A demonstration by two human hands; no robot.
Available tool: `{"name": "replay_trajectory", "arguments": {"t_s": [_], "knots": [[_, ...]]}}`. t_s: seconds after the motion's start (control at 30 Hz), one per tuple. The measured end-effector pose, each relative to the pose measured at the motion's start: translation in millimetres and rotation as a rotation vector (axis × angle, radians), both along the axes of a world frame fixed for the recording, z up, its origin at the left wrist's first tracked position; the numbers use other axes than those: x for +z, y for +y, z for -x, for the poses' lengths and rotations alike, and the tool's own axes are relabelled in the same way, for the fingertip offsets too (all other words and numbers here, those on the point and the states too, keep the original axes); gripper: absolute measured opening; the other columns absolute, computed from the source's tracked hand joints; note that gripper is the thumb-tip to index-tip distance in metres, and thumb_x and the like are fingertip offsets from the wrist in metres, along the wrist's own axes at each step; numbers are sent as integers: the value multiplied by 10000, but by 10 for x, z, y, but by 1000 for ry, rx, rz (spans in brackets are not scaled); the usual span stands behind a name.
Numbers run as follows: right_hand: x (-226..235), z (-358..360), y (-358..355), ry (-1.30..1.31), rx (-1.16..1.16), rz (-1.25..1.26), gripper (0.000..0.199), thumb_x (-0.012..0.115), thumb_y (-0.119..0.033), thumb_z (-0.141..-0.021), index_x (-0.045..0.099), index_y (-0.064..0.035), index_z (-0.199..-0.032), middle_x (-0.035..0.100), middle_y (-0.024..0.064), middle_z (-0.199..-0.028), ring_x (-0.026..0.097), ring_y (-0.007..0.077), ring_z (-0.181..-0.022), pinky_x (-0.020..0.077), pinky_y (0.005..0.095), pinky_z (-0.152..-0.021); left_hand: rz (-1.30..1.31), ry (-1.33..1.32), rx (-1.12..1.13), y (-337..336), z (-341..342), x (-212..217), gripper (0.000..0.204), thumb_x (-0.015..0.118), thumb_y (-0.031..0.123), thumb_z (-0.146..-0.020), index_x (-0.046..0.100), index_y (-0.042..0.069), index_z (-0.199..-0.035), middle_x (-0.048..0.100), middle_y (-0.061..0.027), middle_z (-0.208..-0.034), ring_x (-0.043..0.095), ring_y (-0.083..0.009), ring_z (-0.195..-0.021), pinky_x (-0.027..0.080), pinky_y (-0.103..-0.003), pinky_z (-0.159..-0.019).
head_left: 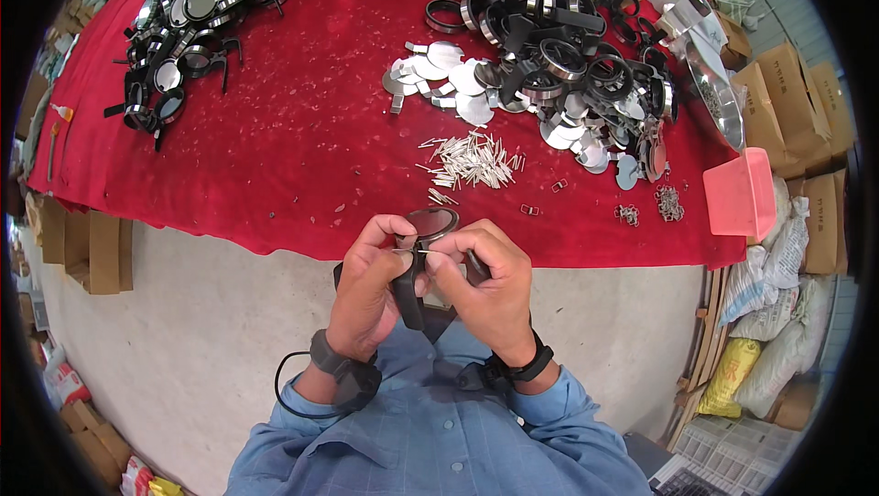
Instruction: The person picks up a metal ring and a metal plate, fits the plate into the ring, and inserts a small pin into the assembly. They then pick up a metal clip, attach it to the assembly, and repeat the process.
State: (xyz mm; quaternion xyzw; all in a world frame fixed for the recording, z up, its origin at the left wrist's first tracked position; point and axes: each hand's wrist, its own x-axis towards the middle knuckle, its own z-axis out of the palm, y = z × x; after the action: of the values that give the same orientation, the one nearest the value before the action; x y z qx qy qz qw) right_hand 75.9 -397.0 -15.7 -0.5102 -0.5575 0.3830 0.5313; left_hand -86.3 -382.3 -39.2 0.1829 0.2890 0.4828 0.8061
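Just in front of the table's near edge, my left hand is closed around a black-handled round part with a metal disc. Its dark handle points down toward my chest. My right hand is closed too, thumb and forefinger pinching a thin metal pin against the neck of the part. How far the pin sits in the part is hidden by my fingertips. Beyond my hands lies a loose pile of similar silvery pins on the red cloth.
Black ring parts with handles lie heaped at the back right and far left. Loose metal discs lie between them. Small wire clips are near a pink bin. A metal tray, cartons and sacks line the right side.
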Motion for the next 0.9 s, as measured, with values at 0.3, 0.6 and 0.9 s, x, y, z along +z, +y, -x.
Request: {"name": "replay_trajectory", "arguments": {"t_s": [0.3,0.6,0.9], "knots": [[-6,40,5,-81,-9,-71,101,734,64,-867,723,3,-947,666,63,-872,724,126,-697,532,256,-598,-99,95,51,-10,-18,-8,297,559,-28,-917,547,47,-1205,628,-67,-1054,588,-107,-824,510,-281,-711],[-70,15,-26,31,9,28,78,726,60,-882,720,9,-941,658,56,-825,690,101,-663,502,242,-560,-122,123,64,-37,-68,-37,266,575,-41,-925,566,31,-1181,607,-34,-1018,594,-86,-884,521,-262,-729],[-122,11,-16,91,41,97,62,723,18,-908,699,24,-966,661,38,-831,682,84,-681,489,238,-569,-155,183,86,-30,-58,-67,286,560,-75,-906,569,13,-1179,634,-52,-1073,602,-94,-962,508,-266,-841]]}}
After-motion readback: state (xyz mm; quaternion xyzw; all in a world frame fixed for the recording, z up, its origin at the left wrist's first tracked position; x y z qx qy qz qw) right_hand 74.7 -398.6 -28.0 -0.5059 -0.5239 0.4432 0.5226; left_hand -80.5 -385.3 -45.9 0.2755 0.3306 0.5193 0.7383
